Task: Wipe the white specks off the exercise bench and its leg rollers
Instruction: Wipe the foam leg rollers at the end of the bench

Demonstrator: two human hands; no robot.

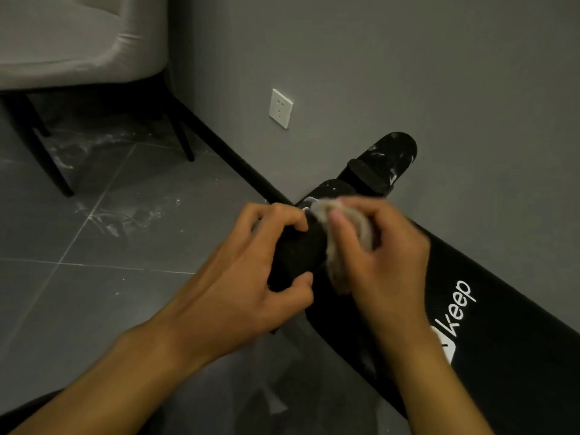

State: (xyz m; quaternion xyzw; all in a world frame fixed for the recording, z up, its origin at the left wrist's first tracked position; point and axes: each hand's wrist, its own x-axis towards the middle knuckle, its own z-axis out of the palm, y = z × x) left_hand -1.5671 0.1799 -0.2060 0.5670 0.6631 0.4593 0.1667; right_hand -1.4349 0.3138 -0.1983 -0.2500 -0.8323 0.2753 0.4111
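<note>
Wiping the near leg roller while the other hand steadies it

The exercise bench point(489, 324) lies along the wall on the floor point(94, 293), its pad running from lower right toward the hands. The near roller point(298, 255) sticks out crosswise to the pad, its long axis running from the left hand point(251, 284) toward the right hand point(386, 255). The left grip is clamped around this roller, fingers over and thumb under. The right grip is closed on a beige cloth point(337, 265), pressing it against the roller's inner end. The far roller point(389, 158) sits beyond, up and right by the wall, and carries white specks point(392, 177). The right hand is nearer to it, so it is likely the next reach.
</note>
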